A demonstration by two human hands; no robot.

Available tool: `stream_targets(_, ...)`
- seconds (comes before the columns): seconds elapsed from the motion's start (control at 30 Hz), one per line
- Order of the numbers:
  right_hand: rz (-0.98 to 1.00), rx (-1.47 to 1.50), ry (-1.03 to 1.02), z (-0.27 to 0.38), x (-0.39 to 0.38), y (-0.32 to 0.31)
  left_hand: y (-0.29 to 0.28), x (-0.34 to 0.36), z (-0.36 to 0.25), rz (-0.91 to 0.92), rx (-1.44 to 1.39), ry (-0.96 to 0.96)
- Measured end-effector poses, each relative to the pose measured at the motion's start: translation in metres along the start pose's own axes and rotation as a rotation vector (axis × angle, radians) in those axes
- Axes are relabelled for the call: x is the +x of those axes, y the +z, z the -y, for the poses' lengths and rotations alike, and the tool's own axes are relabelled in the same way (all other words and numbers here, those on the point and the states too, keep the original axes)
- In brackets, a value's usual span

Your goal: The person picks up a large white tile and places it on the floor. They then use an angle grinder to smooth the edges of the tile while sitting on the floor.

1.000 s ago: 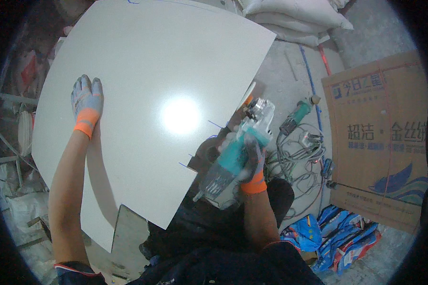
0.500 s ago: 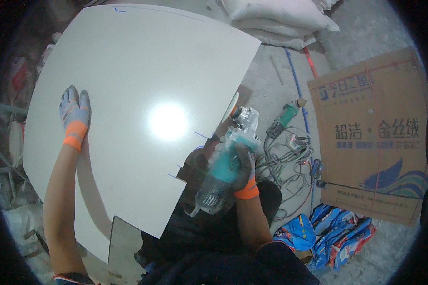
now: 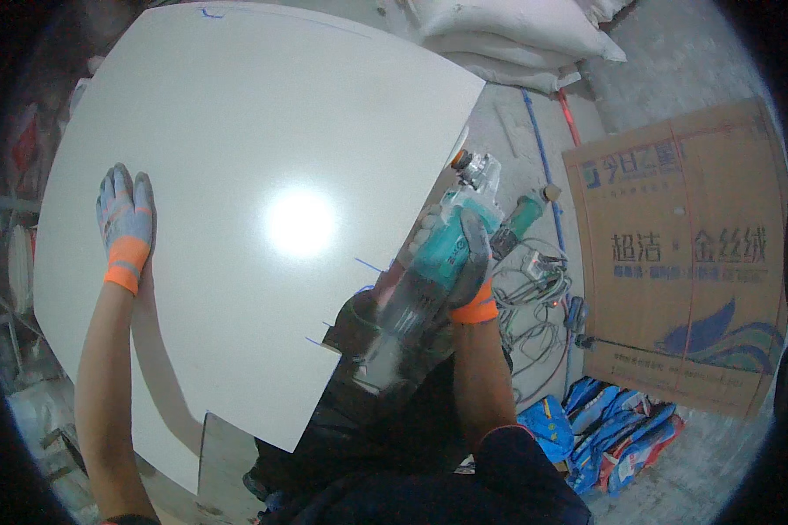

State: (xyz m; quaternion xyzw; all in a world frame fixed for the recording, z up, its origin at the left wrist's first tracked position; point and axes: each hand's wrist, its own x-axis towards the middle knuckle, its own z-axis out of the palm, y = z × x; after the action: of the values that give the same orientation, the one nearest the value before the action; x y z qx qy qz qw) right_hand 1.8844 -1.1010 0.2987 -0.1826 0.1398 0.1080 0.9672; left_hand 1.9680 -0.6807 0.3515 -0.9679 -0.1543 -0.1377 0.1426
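A large glossy white tile with blue pen marks and cut-out corners fills the left and middle. My left hand, in a grey glove with an orange cuff, lies flat on its left part, fingers stretched out. Wrapped round the body of a teal angle grinder is my gloved right hand. The grinder's head points away from me, alongside the tile's right edge. Its disc is mostly hidden, and its rear end is smeared by motion.
A second green power tool lies on the floor to the right, by tangled cables. Farther right lies a flat cardboard box. White sacks are stacked at the back. Crumpled blue bags lie at the near right.
My right hand has carried the grinder away from me and slightly right, along the tile's edge. The left hand still rests on the tile, a little farther left in view.
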Motion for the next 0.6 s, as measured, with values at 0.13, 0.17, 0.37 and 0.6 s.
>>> stream_targets(0.13, 0.013, -0.032, -0.022, 0.011, 0.01, 0.001, 0.003, -0.002, 0.0, -0.02, -0.061, 0.014)
stream_targets(0.17, -0.011, -0.061, -0.033, 0.014, 0.012, 0.003, 0.004, -0.002, 0.0, 0.001, -0.055, 0.0)
stream_targets(0.37, -0.141, -0.208, -0.099, 0.033, 0.025, 0.014, 0.003, -0.002, -0.002, -0.024, -0.059, -0.001)
stream_targets(0.6, -0.145, -0.243, -0.048, 0.051, 0.039, 0.018, -0.003, -0.004, -0.004, -0.001, -0.073, -0.001)
